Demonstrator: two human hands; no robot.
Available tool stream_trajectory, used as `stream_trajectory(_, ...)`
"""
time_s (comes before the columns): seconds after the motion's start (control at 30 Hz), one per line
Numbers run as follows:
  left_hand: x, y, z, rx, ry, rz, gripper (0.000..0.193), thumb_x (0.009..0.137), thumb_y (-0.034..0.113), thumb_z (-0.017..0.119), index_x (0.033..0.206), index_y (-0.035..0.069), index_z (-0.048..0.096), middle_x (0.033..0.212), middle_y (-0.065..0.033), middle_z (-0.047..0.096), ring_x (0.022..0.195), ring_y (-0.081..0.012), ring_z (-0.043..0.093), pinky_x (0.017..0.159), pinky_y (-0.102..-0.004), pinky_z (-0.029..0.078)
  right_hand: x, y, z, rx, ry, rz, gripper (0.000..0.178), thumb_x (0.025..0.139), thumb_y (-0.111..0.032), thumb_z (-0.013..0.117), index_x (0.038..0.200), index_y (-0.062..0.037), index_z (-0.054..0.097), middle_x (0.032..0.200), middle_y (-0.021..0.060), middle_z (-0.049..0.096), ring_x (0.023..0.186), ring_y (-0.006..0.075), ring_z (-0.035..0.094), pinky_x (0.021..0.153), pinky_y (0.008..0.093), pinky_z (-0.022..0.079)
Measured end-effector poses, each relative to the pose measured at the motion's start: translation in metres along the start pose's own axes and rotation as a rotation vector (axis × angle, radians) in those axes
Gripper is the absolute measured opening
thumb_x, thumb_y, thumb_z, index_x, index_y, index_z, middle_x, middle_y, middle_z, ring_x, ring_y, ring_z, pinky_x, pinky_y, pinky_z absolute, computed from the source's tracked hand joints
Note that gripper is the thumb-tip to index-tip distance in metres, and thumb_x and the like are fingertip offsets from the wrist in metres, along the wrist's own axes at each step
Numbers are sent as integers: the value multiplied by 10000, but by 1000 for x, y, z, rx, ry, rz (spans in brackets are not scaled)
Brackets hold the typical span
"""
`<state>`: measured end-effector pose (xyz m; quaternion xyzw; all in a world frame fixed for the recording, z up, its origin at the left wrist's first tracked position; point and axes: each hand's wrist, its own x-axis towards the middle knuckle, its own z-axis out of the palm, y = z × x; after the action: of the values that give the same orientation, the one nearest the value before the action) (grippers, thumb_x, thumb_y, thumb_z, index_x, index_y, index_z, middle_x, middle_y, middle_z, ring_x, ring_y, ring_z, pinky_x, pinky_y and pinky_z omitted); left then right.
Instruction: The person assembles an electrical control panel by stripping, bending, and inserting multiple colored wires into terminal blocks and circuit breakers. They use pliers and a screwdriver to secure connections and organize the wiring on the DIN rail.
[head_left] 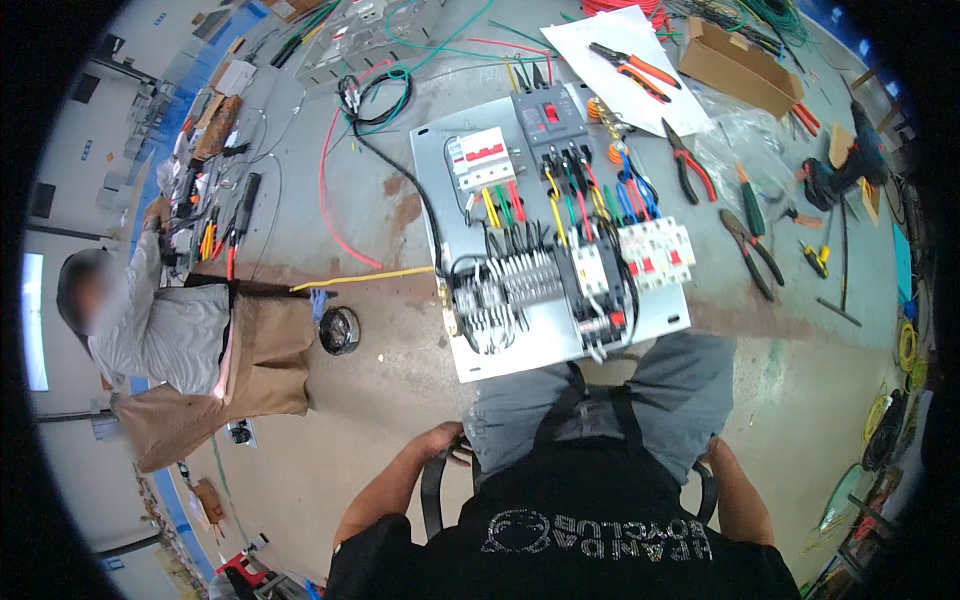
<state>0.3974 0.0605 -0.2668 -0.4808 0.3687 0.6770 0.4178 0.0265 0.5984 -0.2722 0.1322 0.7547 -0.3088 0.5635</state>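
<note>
My left hand (443, 441) is low beside my left thigh, its fingers curled at the side of the black chair (431, 495) I sit on. At the other side, my right hand (712, 452) is down by the chair's right armrest (707, 496), its fingers mostly hidden by my leg. Neither hand is on the workbench. In front of my knees, a white mounting plate (540, 345) overhangs the bench edge. It carries a grey circuit breaker (549, 116), a white breaker (483, 158), a terminal block (527, 279), a contactor (592, 272) and small breakers (655, 256), joined by coloured wires.
Wire strippers (643, 74) lie on white paper (590, 45); pliers (690, 165), cutters (750, 252) and a cordless drill (848, 165) are to the right. An open cardboard box (740, 68) stands behind. A person (180, 335) stands at left near a tape roll (339, 330).
</note>
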Motion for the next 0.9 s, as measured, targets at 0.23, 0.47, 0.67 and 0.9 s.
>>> stream_trajectory(0.23, 4, -8, 0, 32, -112, -167, 445, 1049, 412, 566, 1312, 65, 659, 1094, -83, 736, 883, -264, 714, 668, -477, 635, -1, -51, 17, 100, -23, 101, 391, 947, -262, 724, 1264, -41, 669, 1054, 139, 730, 917, 275, 702, 794, 469, 598)
stream_trajectory(0.47, -47, 102, -39, 7, -55, -83, 407, 1043, 363, 592, 1275, 36, 662, 1036, -97, 738, 852, -258, 723, 694, -461, 640, 20, -116, 19, 158, -67, 31, 454, 939, -271, 733, 1333, -58, 655, 1133, 153, 735, 1008, 306, 708, 853, 520, 603)
stream_trajectory(0.67, -60, 136, -57, -117, 67, 221, 375, 1039, 322, 614, 1244, 12, 665, 986, -108, 739, 825, -252, 732, 716, -447, 643, 51, -124, 12, 320, -103, -78, 512, 933, -278, 741, 1392, -73, 643, 1201, 165, 739, 1086, 332, 713, 903, 564, 607)
stream_trajectory(0.9, -138, 138, -52, 336, 326, 343, 366, 1057, 310, 628, 1233, -5, 686, 988, -112, 750, 927, -244, 754, 762, -433, 638, -9, -90, -28, -695, 119, -683, 424, 954, -417, 599, 1098, -51, 759, 1127, 220, 743, 1021, 419, 698, 907, 462, 546)
